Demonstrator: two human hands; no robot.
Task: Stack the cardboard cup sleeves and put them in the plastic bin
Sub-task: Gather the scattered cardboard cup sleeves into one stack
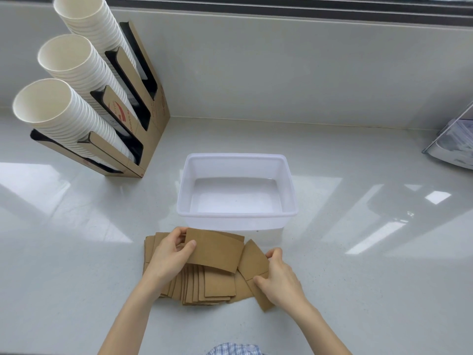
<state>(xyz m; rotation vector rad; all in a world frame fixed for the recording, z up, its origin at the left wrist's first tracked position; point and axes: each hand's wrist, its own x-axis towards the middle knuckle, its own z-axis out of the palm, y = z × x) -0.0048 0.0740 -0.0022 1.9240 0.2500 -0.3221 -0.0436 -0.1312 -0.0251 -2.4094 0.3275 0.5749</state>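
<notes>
Left hand (pixel 170 257) pinches one cardboard cup sleeve (pixel 214 250); right hand (pixel 277 276) pinches another (pixel 252 262), above the fanned sleeves (pixel 204 285) near the counter's front edge, before the empty plastic bin (pixel 236 212). Best squared edge-to-edge before binning.

On the counter (pixel 332 252), your fanned cardboard sleeves (pixel 204 285) lie nearest its front edge, the plastic bin (pixel 236 213) just behind them, the cup holder (pixel 143 139) toward its back-left corner.
</notes>
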